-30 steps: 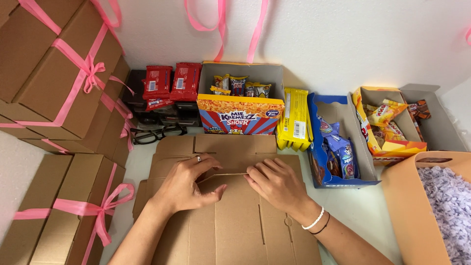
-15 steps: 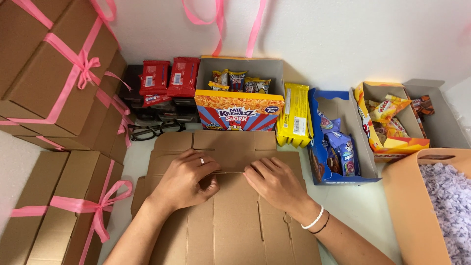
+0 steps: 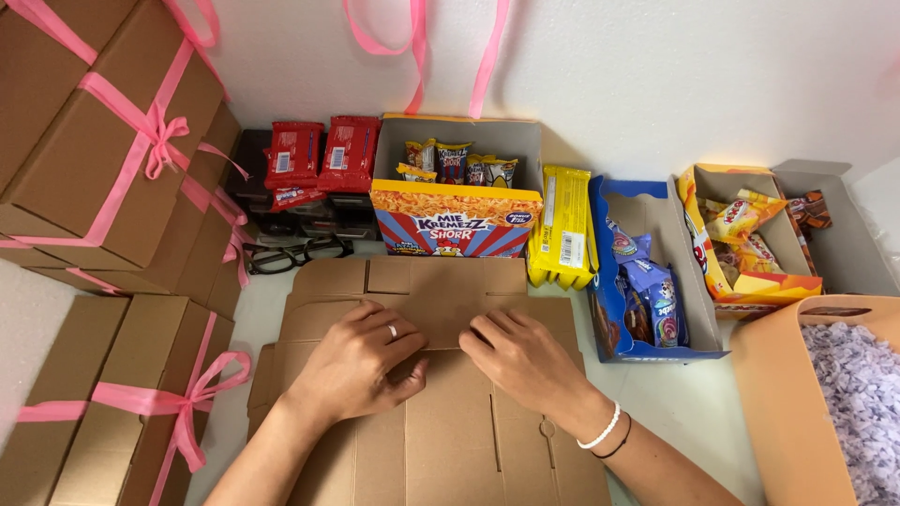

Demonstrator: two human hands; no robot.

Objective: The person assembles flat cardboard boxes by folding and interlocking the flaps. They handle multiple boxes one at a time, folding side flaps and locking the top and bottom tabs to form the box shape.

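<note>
Both hands press flat, fingers open, on the flat cardboard box blank (image 3: pixel 441 422). The left hand (image 3: pixel 356 361) lies at nine o'clock of the right hand (image 3: pixel 520 361). A snack carton (image 3: pixel 457 220) stands at twelve.

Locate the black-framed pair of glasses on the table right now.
In the head view, the black-framed glasses lie left of centre, between the ribbon-tied brown boxes and the flat brown cardboard, just below the red snack packets.

The flat cardboard sheet (image 3: pixel 450 440) is plain brown, as are the closed boxes (image 3: pixel 103 159), which are tied with pink ribbon (image 3: pixel 150 141). The snack carton (image 3: pixel 455 220) has red, white and blue rays under an orange band, beside red packets (image 3: pixel 319 155), a yellow pack (image 3: pixel 562 230) and a blue tray (image 3: pixel 609 281). The shredded paper (image 3: pixel 858 394) is pale lilac in an orange box (image 3: pixel 778 394).
</note>
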